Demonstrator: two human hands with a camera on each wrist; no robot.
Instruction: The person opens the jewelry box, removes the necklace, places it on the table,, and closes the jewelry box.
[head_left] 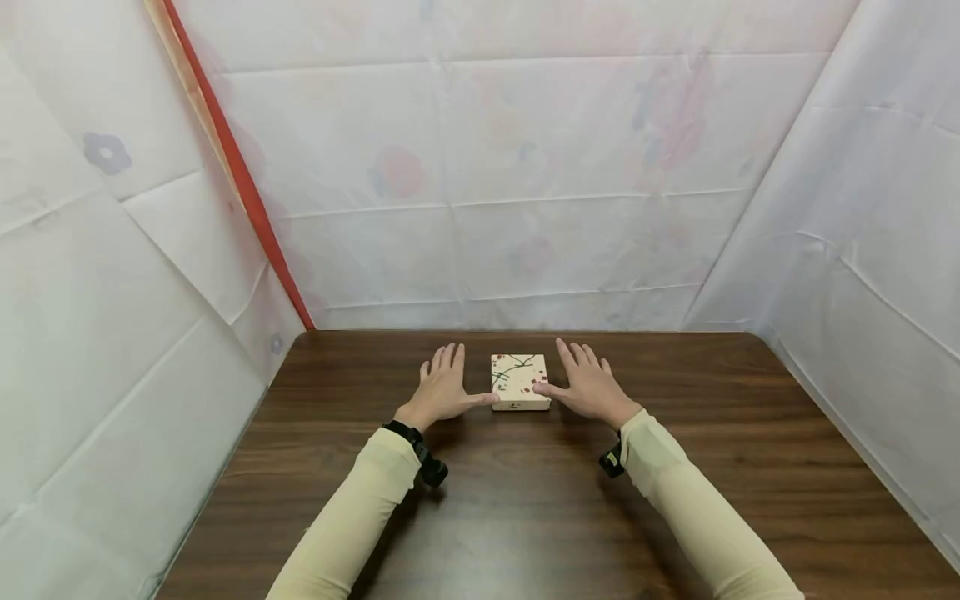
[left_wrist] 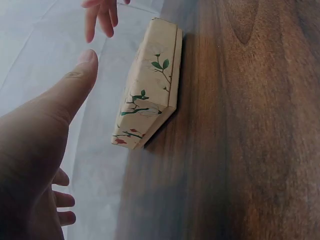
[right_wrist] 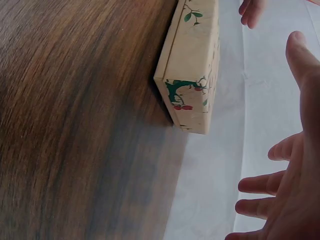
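Note:
A small, flat cream box [head_left: 517, 377] printed with green branches and red flowers lies near the far edge of the table. A seam along its side shows in the left wrist view, where the box [left_wrist: 150, 75] has a lid over a base. My left hand [head_left: 442, 392] is spread to the left of it, thumb reaching toward its near left corner. On the other side, my right hand [head_left: 592, 390] has its fingers extended, and its thumb overlaps the box's right part in the head view. In the wrist views both thumbs hover above the box, apart from it.
The dark wood-grain table [head_left: 495, 500] carries the box. White printed sheeting [head_left: 480, 183] hangs behind and on both sides, with a red strip [head_left: 240, 175] at the back left corner. A black strap with a camera [head_left: 427, 462] is on each wrist.

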